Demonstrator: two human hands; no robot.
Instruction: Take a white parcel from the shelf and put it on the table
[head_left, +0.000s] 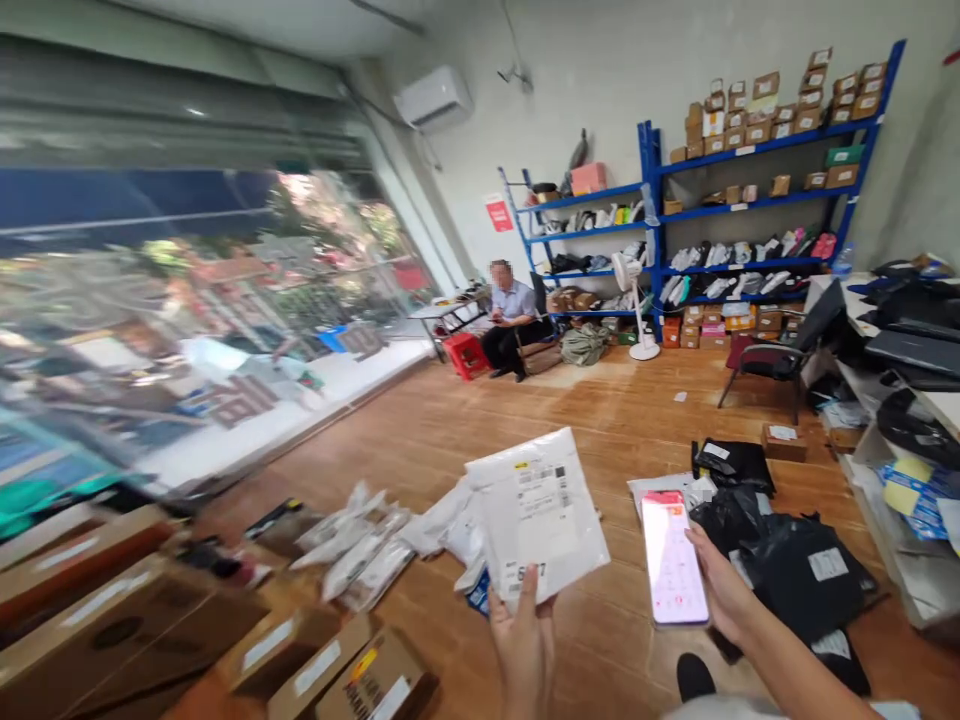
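My left hand (pixel 523 640) holds up a white plastic mailer parcel (pixel 536 512) by its lower edge; a printed shipping label faces me. My right hand (pixel 720 590) grips a smartphone (pixel 673 558) with a lit pinkish screen, held upright just right of the parcel. Below both, on the wooden floor, lie white and clear bagged parcels (pixel 364 550) to the left and black plastic mailers (pixel 795 565) to the right.
Cardboard boxes (pixel 135 620) crowd the lower left. A seated person (pixel 512 330) is at the back beside a red stool (pixel 466 356). Blue shelving (pixel 757 200) with boxes lines the far wall. A chair (pixel 780 350) and cluttered desk (pixel 907 380) stand at right.
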